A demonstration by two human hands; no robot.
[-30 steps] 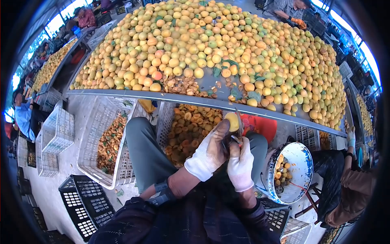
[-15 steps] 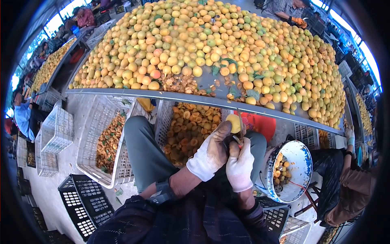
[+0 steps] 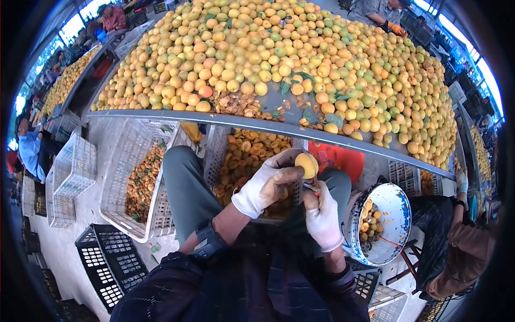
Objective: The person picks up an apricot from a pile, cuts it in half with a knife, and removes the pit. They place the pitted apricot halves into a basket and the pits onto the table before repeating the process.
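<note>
In a stained white glove, my left hand (image 3: 270, 184) pinches a yellow apricot (image 3: 306, 166) between thumb and fingers, above my lap. A thin line runs across the fruit's face. My right hand (image 3: 323, 216), also gloved, is closed just below the apricot around a small knife (image 3: 311, 187); most of it is hidden by the fingers, and only a short metal part shows. Under my hands, between my knees, a crate (image 3: 213, 155) contains many apricot halves (image 3: 241, 163).
A metal-edged table (image 3: 241, 124) ahead bears a large heap of apricots (image 3: 257, 48). A white crate (image 3: 115, 177) of scraps and a black crate (image 3: 110, 263) are at left. A paint-marked bucket (image 3: 394, 225) with fruit, a red basin (image 3: 343, 161) and a seated co-worker (image 3: 456, 247) are at right.
My left hand has shifted slightly left, with the apricot turned so more of its face shows. My right hand has moved a little right and down, away from the left.
</note>
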